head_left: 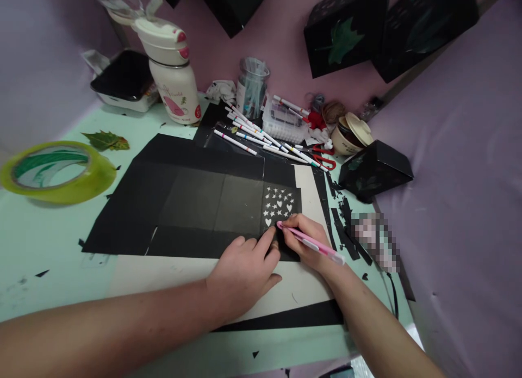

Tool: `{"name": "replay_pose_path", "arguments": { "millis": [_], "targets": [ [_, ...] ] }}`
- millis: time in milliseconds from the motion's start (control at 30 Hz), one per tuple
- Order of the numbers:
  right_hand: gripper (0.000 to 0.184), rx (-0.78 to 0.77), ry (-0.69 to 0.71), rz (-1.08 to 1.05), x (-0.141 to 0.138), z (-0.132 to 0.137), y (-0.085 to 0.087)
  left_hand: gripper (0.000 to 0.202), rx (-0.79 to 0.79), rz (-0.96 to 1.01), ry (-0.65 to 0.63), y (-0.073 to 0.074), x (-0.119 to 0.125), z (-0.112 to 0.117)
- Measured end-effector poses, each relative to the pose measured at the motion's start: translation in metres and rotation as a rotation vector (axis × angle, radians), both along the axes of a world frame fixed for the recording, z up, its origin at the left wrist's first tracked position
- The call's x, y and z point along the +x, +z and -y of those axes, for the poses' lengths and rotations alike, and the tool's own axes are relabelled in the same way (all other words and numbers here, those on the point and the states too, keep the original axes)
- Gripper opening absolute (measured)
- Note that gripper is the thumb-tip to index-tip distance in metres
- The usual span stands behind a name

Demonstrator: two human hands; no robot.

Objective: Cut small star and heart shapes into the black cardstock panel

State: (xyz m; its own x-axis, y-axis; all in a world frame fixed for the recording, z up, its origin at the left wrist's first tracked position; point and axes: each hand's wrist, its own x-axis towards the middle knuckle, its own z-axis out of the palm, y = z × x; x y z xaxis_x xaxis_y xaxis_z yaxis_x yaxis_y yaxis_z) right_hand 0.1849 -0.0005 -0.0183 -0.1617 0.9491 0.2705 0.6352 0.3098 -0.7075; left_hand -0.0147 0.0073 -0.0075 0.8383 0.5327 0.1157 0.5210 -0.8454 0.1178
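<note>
A creased black card (196, 198) lies over white paper (171, 274). Star and heart cutouts (279, 202) fill the card's right panel, showing white through it. My right hand (308, 236) grips a slim pink craft knife (314, 242), shaped like a pen. Its tip end touches the card just below the cutouts, and the blade itself cannot be made out. Palm down, my left hand (247, 272) rests on the card's near edge with fingers stretched toward the knife tip. Nothing is held in that hand.
Yellow-green tape (100, 174) and a dry leaf (106, 141) lie left. Behind stand a white bottle (175, 90), a jar (253, 87), scattered white markers (261, 133) and red-handled scissors (325, 159). Black scraps (346, 231) and a black box (377, 168) sit right; black boxes hang above.
</note>
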Motion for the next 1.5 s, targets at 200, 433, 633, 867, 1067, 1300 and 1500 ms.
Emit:
{"name": "replay_pose_path", "arguments": {
  "millis": [200,433,633,867,1067,1300,1500],
  "targets": [
    [0.004,-0.079,-0.090,-0.135,0.002,0.002,0.001,0.048,0.003,0.013,-0.008,-0.001,0.000,-0.002],
    [0.012,-0.090,-0.112,-0.293,0.004,0.000,0.013,0.043,0.011,0.025,-0.033,0.001,-0.002,-0.002],
    [0.010,-0.153,-0.082,-0.453,0.007,0.004,0.018,0.034,0.007,0.053,-0.058,0.003,-0.003,-0.002],
    [0.019,-0.305,-0.014,-0.811,-0.012,0.009,0.017,0.030,-0.031,0.015,-0.020,0.009,0.001,-0.003],
    [0.021,0.257,-0.310,-0.371,-0.007,0.009,0.020,0.031,-0.036,0.024,-0.023,0.010,-0.001,-0.002],
    [0.015,-0.137,-0.205,-0.298,0.000,0.004,0.021,0.028,0.052,0.061,-0.050,0.005,-0.001,-0.002],
    [0.006,-0.186,-0.224,-0.224,0.000,0.006,0.016,0.027,0.070,0.070,-0.052,0.001,-0.002,-0.001]
  ]
}}
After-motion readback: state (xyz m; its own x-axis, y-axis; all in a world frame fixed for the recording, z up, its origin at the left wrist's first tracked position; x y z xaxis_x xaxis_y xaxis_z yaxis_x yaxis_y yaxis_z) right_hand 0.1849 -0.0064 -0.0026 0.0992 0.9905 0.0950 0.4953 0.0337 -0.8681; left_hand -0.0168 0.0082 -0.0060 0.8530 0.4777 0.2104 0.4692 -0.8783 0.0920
